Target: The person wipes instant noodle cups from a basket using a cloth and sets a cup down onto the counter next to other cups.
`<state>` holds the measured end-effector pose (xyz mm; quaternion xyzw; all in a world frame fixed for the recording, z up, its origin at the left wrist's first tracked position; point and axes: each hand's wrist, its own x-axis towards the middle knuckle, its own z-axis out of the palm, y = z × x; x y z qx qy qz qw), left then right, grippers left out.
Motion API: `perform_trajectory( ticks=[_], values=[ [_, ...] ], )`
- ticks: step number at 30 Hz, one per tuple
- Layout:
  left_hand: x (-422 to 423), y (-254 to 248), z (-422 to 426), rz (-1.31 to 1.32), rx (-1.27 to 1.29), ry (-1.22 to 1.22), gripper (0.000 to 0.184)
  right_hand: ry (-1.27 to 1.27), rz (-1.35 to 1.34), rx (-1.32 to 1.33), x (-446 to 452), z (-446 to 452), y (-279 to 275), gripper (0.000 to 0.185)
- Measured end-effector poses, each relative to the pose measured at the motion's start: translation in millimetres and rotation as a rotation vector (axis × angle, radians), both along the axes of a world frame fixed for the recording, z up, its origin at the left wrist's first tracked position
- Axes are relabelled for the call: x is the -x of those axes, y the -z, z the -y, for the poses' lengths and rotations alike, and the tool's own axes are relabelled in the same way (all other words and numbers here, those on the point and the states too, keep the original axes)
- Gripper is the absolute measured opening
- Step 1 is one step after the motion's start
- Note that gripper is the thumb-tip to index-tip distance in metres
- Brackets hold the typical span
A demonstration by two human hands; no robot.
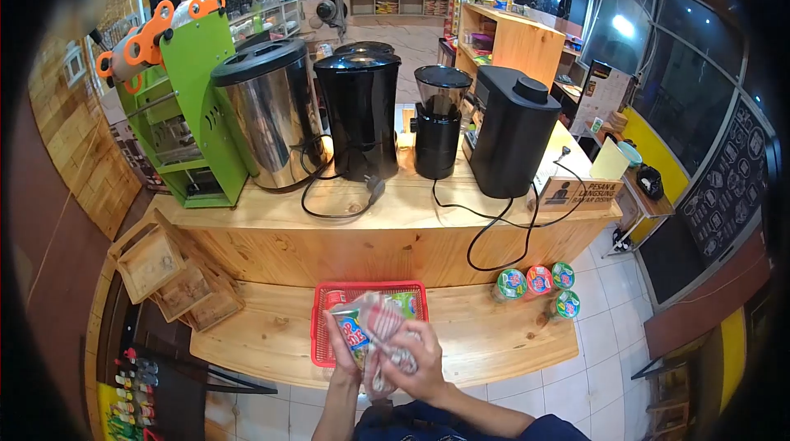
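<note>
My left hand (344,352) holds a green and blue packet (351,334) upright by its left side. A checked red and white cloth (378,317) lies over the packet's right part, and my right hand (418,356) is closed on this cloth. Both hands are above the near part of a red plastic basket (317,334) on the lower wooden counter. Inside the basket, a red item (336,299) and a green packet (405,302) show behind the held packet. The rest of its contents is hidden.
Several sealed cups (539,280) stand at the lower counter's right end. Wooden trays (156,264) lean at the left. On the upper counter (395,219) are a green machine (193,112), black appliances (510,132) with loose cables, and a steel container (271,120).
</note>
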<state>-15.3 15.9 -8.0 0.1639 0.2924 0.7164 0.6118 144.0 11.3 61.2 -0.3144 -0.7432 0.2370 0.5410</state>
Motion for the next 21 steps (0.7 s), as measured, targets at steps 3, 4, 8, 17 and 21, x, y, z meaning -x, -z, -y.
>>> perform_trajectory(
  ticks=[3, 4, 8, 17, 21],
  values=[
    [0.2, -33.6, 0.6, -0.093, -0.008, 0.049, 0.088, -0.025, -0.017, 0.031, -0.6, -3.2, 7.2, 0.035],
    [0.4, -23.6, 4.4, -0.097, 0.007, 0.041, 0.089, -0.021, -0.026, 0.030, -2.0, -9.4, 2.9, 0.035],
    [-11.2, -9.9, 10.8, -0.100, 0.040, 0.057, 0.085, 0.044, -0.081, -0.031, -3.1, -46.9, -29.9, 0.033],
    [-7.8, 6.7, 5.7, -0.120, 0.077, -0.007, 0.062, 0.131, -0.004, -0.110, 4.8, -37.4, -15.9, 0.035],
    [-11.9, -31.9, 12.9, -0.203, 0.093, 0.087, 0.062, 0.139, 0.035, -0.094, 1.5, -40.4, -12.3, 0.036]
  ],
)
